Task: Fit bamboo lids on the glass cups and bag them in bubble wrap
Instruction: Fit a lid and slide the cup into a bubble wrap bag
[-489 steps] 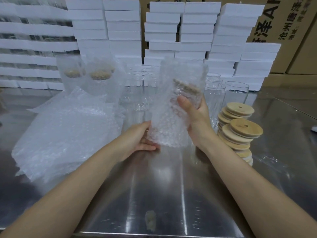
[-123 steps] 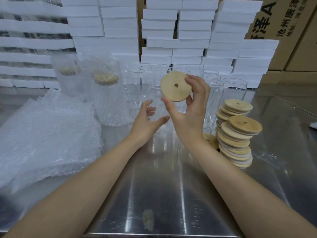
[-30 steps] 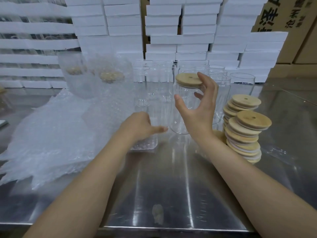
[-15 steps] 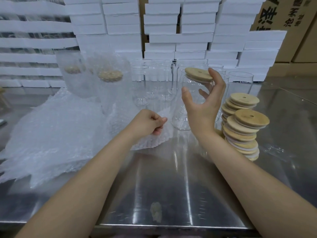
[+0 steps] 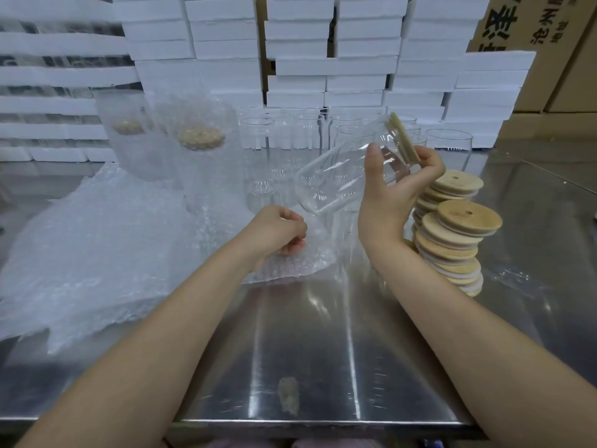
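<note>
Lifted off the steel table (image 5: 307, 350) and tipped over since half a second earlier, the glass cup (image 5: 332, 182) now hangs in the air almost on its side, base pointing down and left, mouth up and right. A bamboo lid (image 5: 402, 137) sits on that mouth, seen nearly edge-on. The right hand (image 5: 387, 195) grips the cup near its top, thumb across the near side of the glass and fingers curled round the far side by the lid's rim. The left hand (image 5: 274, 229), fingers curled in, pinches the top edge of a bubble-wrap bag (image 5: 290, 263) that lies on the table just below the cup's base; cup and bag are near each other but apart. From this bag a loose pile of bubble wrap (image 5: 97, 247) spreads away to the left. Behind the pile stand two wrapped cups (image 5: 200, 156), each with a lid showing through the wrap. A row of empty cups (image 5: 277, 137) lines the back of the table. To the right of the right forearm a leaning stack of lids (image 5: 452, 240) rests on the table. White foam boxes (image 5: 323, 43) are piled high behind, with printed cartons (image 5: 549, 43) at far right.
</note>
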The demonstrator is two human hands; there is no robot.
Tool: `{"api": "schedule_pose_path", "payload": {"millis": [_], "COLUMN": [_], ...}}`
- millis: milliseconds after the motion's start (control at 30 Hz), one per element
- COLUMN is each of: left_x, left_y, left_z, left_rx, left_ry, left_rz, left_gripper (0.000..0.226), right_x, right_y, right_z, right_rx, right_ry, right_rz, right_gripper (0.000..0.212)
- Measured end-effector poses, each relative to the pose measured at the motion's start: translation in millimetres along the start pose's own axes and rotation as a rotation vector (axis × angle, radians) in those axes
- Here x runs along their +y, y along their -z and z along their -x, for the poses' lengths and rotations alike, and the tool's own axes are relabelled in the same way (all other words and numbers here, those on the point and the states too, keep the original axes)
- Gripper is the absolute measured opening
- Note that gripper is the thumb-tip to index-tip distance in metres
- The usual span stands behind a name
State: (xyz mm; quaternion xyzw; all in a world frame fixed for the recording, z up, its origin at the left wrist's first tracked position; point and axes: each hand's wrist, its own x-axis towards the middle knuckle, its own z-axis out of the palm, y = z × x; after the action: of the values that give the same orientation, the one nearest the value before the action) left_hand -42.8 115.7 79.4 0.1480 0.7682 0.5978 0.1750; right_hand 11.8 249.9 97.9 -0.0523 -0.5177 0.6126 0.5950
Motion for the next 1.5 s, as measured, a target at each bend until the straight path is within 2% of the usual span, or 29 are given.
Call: {"api": "schedule_pose_path", "payload": {"millis": [100,167,233,300,400,533,667,767,867,967,1067,1200,1267,1333,1367,1400,1500], "left_x": [-8.5,-13.0,-16.1,-16.7,-11.9,-10.0,-3.8,-1.7,0.0,5.8,11.2,11.6,6.2,-2.3,-6.1,-7.9,-7.6], "left_y": [-5.7,-12.7,-22.2,-29.5,-24.9,-10.8,-4.3,-5.1,-3.1,2.6,8.3,7.8,8.4,8.9,7.8,7.0,10.0], "left_z": [-3.3,-3.0,-1.1,-1.0,1.0,1.1,-2.1,-1.9,-0.4,-2.6,-5.2,-2.5,-1.3,-0.8,-1.5,-1.3,-2.5], "left_rx": [0.110,0.170,0.195,0.200,0.199,0.198,0.032,-0.076,-0.068,0.124,0.271,0.272,0.215,0.124,0.095,0.100,0.272], "left_ry": [-0.135,-0.199,-0.191,-0.229,-0.239,-0.201,-0.004,0.052,0.055,0.012,-0.134,-0.389,-0.535,-0.686,-0.745,-0.792,-0.929], "left_rz": [-0.354,-0.702,-1.017,-1.142,-1.000,-0.639,-0.124,0.067,0.183,0.132,0.120,0.020,-0.201,-0.572,-0.681,-0.719,-0.659], "left_gripper": [0.017,0.036,0.057,0.053,0.028,0.024,0.016,0.010,0.014,0.021,0.019,0.016,0.016,0.064,0.087,0.098,0.101], "right_x": [2.3,4.0,5.5,5.0,4.2,3.6,1.1,1.0,3.1,4.3,2.8,-0.6,-1.3,-4.1,-6.2,-8.2,-14.0], "right_y": [-0.7,0.1,1.4,1.8,1.2,1.9,-0.9,-2.3,-3.2,-2.3,-1.1,-1.6,-1.5,-2.4,-3.6,-5.3,-11.6], "right_z": [0.0,1.3,1.3,1.8,3.0,1.9,5.5,8.2,11.6,10.0,6.1,5.6,4.5,4.8,6.5,9.7,23.0], "right_rx": [0.015,-0.002,-0.014,-0.019,-0.015,-0.014,-0.024,-0.078,-0.133,-0.106,-0.057,-0.032,-0.017,-0.006,-0.008,-0.019,-0.082], "right_ry": [-0.019,-0.016,-0.010,-0.015,-0.031,-0.034,-0.032,-0.053,-0.035,-0.029,-0.037,-0.030,-0.034,-0.039,-0.042,-0.039,-0.021], "right_rz": [0.001,0.027,0.055,0.074,0.082,0.050,-0.040,-0.075,-0.035,-0.011,-0.032,-0.013,-0.011,-0.018,-0.026,-0.034,-0.067], "right_gripper": [0.051,0.051,0.052,0.053,0.053,0.053,0.058,0.064,0.060,0.052,0.049,0.050,0.051,0.050,0.049,0.047,0.049]}}
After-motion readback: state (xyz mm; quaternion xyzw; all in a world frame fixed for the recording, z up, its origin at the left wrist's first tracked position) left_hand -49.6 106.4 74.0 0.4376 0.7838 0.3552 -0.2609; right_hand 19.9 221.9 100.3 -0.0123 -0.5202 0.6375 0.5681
